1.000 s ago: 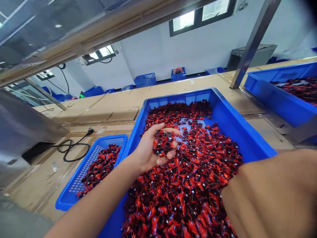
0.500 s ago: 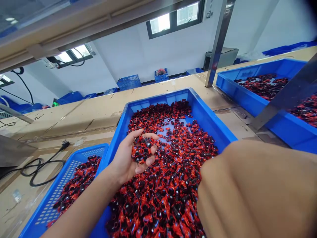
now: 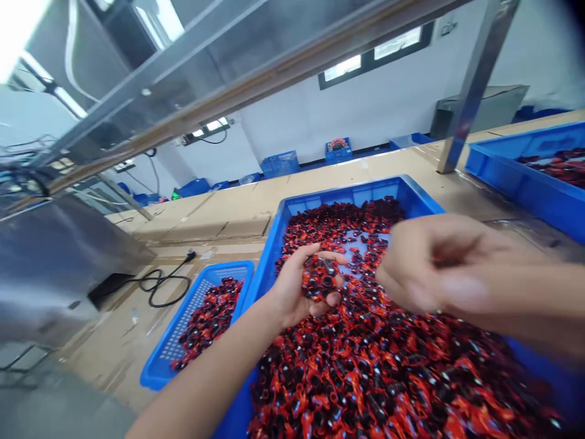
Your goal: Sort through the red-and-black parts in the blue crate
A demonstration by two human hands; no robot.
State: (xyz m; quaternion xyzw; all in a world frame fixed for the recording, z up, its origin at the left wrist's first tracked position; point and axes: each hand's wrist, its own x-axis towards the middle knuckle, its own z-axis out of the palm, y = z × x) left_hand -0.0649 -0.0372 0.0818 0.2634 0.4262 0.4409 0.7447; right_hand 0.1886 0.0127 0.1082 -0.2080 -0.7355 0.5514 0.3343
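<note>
Cupped over the large blue tray (image 3: 262, 268), my left hand (image 3: 295, 292) holds a small heap of red-and-black parts (image 3: 319, 277), palm up with fingers curled round them. Each part looks like a short black cylinder with a shiny red piece. My right hand (image 3: 425, 262) is above the tray's right side, its fingers curled in; motion blurs it, and whatever it may hold is hidden. Loose red-and-black parts (image 3: 347, 372) cover most of the tray floor below both hands.
A perforated blue basket (image 3: 167, 356) with more of the parts stands left of the tray. Another blue tray (image 3: 507, 183) sits at the right beyond a metal post (image 3: 478, 85). A black power cable (image 3: 158, 280) lies on the cardboard-covered bench (image 3: 219, 235). A shelf beam (image 3: 219, 73) crosses overhead.
The view has swung left, so the trays appear farther right. My right hand has moved from close to the camera to farther out over the tray. My left hand still cups the parts.
</note>
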